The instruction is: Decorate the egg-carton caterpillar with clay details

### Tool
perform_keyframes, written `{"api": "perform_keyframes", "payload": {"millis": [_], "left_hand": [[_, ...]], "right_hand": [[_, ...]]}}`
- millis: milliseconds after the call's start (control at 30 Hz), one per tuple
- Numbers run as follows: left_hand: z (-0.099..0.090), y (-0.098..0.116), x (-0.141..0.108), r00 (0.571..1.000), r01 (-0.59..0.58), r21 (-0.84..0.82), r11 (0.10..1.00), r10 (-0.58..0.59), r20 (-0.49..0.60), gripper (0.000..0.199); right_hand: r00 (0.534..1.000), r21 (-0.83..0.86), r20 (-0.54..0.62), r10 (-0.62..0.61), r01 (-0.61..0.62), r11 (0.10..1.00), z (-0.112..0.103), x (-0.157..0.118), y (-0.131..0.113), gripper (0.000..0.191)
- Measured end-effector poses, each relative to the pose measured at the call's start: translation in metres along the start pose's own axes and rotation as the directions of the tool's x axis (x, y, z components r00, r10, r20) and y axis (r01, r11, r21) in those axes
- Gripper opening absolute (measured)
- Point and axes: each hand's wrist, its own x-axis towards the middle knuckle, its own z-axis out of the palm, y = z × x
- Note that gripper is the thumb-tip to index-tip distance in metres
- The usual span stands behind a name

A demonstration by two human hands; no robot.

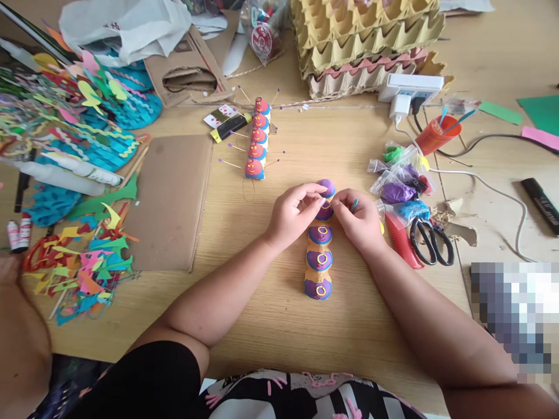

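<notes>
A purple, orange and blue egg-carton caterpillar (321, 259) lies lengthwise in front of me, with yellow rings on its bumps. At its far end, my left hand (293, 214) has thumb and forefinger closed around the purple bump. My right hand (360, 220) is pinched close against the same end from the other side. A small blue tool end (354, 204) sticks out between its curled fingers; the rest of that tool is hidden. Farther off stands a red and blue egg-carton caterpillar (257, 139) with smiling faces and purple-tipped sticks at its sides.
To the right lie bagged clay (399, 189), scissors (432, 241), an orange cup (439, 134) and a power strip (410, 87) with cables. Egg trays (367, 46) are stacked behind. Cardboard (168, 201) and paper scraps (91, 262) lie left, beside another person's arm (21, 337).
</notes>
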Motion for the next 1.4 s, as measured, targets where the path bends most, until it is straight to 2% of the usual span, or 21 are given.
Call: {"api": "perform_keyframes", "payload": {"millis": [300, 400, 533, 667, 767, 867, 967, 1067, 1200, 1400], "left_hand": [[-0.0042, 0.0005, -0.0005, 0.988, -0.15, 0.252, 0.956, 0.154, 0.006, 0.017], [-0.0059, 0.0025, 0.0008, 0.987, -0.162, 0.319, 0.934, 0.16, 0.032, 0.016], [-0.0069, 0.0045, 0.0021, 0.983, -0.181, 0.361, 0.915, 0.167, 0.071, 0.015], [-0.0058, 0.0032, 0.0013, 0.981, -0.192, 0.343, 0.92, 0.181, 0.063, 0.015], [-0.004, -0.0007, 0.0, 0.989, -0.146, 0.254, 0.956, 0.146, 0.019, 0.017], [-0.0032, -0.0039, -0.0001, 0.999, -0.02, 0.139, 0.99, 0.026, -0.043, 0.02], [-0.0046, -0.0037, 0.001, 0.991, 0.048, 0.126, 0.991, -0.032, -0.129, 0.024], [-0.0072, -0.0011, 0.0018, 0.982, 0.047, 0.195, 0.98, -0.009, -0.189, 0.037], [-0.0093, 0.0014, 0.0023, 0.985, 0.004, 0.282, 0.959, 0.045, -0.167, 0.055], [-0.0086, 0.0005, 0.0036, 0.991, -0.006, 0.317, 0.948, 0.048, -0.125, 0.048]], "right_hand": [[1.0, 0.003, 0.001, 0.015, -0.015, 1.0, 0.0012, -0.0003, 0.0016, 0.017], [1.0, 0.006, 0.004, 0.01, -0.01, 1.0, 0.0012, -0.0008, 0.0022, 0.017], [1.0, -0.001, 0.003, 0.013, -0.013, 1.0, 0.0015, -0.0012, 0.0021, 0.018], [1.0, -0.011, -0.002, 0.011, -0.011, 1.0, 0.0012, -0.0007, 0.0013, 0.016], [1.0, -0.014, -0.016, 0.007, -0.007, 1.0, 0.0005, 0.0003, 0.0014, 0.018], [0.999, 0.002, -0.037, 0.005, -0.005, 1.0, 0.0001, 0.0011, 0.0025, 0.021], [0.997, 0.071, -0.071, 0.042, -0.037, 0.997, 0.0002, 0.0012, 0.0041, 0.023], [0.993, 0.147, -0.087, 0.083, -0.069, 0.987, 0.0006, 0.0009, 0.0059, 0.023], [0.991, 0.189, -0.096, 0.095, -0.076, 0.979, 0.0011, 0.0011, 0.0083, 0.022], [0.993, 0.119, -0.083, 0.082, -0.072, 0.99, 0.0003, 0.0009, 0.0047, 0.025]]}}
